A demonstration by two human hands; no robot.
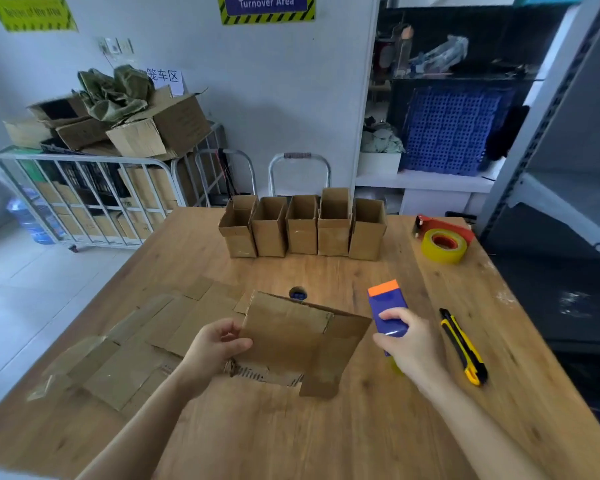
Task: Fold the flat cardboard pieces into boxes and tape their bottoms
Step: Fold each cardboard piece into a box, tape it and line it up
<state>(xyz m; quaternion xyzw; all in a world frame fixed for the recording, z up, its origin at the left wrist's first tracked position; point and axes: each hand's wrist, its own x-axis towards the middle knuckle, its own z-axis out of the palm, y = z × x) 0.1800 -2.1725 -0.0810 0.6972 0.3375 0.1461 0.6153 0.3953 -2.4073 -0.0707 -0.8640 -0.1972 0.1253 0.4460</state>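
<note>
Wooden worktable point(361, 427), centre: left hand point(215, 344) pinches the edge of a brown part-folded cardboard piece point(302, 341), propping it upright; right hand point(407, 344) wraps a blue orange-tipped plastic dispenser point(387, 306) beside it, likely for taping. Finished brown open boxes point(302, 230) line the far edge; flat cardboard sheets point(136, 344) lie left.

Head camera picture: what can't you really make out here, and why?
All in the head view.
1. The blue and orange tool: its lower part is covered by the right hand gripping it.
2. The small dark round thing: mostly hidden behind the cardboard piece that the left hand holds.
3. The five standing boxes: bottoms face the table, so any tape is unseen.
4. The yellow-green sign: blurred and cut by the top edge.
</note>
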